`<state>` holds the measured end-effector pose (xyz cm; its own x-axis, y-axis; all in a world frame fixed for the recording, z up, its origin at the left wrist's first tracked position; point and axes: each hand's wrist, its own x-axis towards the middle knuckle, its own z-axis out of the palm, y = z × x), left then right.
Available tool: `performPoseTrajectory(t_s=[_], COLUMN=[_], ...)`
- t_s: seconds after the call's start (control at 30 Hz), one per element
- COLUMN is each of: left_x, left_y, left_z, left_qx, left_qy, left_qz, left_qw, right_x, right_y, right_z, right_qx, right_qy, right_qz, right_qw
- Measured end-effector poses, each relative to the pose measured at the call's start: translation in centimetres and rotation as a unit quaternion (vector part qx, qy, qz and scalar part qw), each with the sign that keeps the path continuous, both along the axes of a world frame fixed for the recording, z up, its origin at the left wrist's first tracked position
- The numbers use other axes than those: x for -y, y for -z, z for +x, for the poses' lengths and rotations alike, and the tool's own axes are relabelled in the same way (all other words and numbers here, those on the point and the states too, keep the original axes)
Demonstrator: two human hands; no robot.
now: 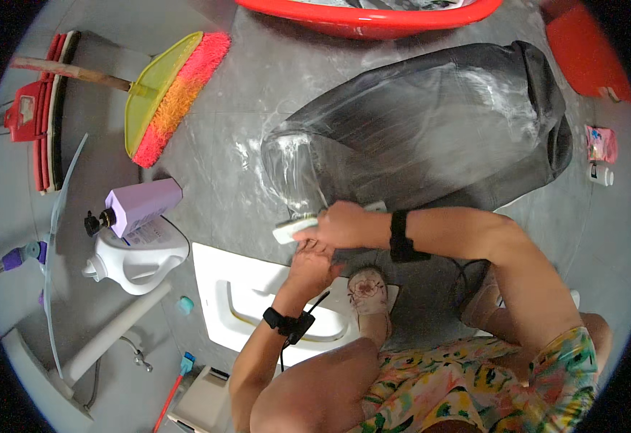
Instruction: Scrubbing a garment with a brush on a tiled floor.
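Note:
My right hand (pixel 342 224) is closed round a white scrubbing brush (pixel 295 227), whose bristle edge meets the near left end of a dark, wet fabric or leather-like garment (pixel 413 130) lying on the grey tiled floor. White suds cover that end and streak the upper right of the garment. Just below the brush, my left hand (pixel 314 268) is close to or touching the right fingers and the garment's edge; its fingertips are partly hidden, so whether it grips anything is unclear. Both wrists wear black straps.
A white squat toilet pan (pixel 212 292) lies under my left forearm. Left are a lilac pump bottle (pixel 147 203), a white detergent jug (pixel 147 254), a broom (pixel 169 97) and a squeegee mop (pixel 50 113). A red basin (pixel 369 21) stands beyond the garment, another red container (pixel 591 54) at right.

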<state>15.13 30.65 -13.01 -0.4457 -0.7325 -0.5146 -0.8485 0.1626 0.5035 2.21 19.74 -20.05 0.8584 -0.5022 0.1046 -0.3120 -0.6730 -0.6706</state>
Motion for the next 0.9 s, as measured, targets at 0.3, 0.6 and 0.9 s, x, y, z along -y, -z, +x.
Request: performPoseTrajectory(t_s=[0.3,0.6,0.9], left_x=[0.6,1.5,2.0], left_y=[-0.9,-1.9,-2.1], left_z=[-0.6,-0.5,-1.9], left_qx=[0.008,-0.002,0.035], left_qy=[0.018,0.031,0.007], left_qz=[-0.068,-0.062,-0.017], left_qw=[0.997,0.998,0.999], right_x=[10.3,10.7,-5.7], right_y=[-4.1,-5.3,-6.8], right_z=[-1.2,-18.9,-9.0], right_qx=[-0.101,-0.332,-0.195], right_qy=[0.185,0.258,0.058], right_qz=[-0.137,-0.104,-0.024], right_qw=[0.968,0.901,0.979])
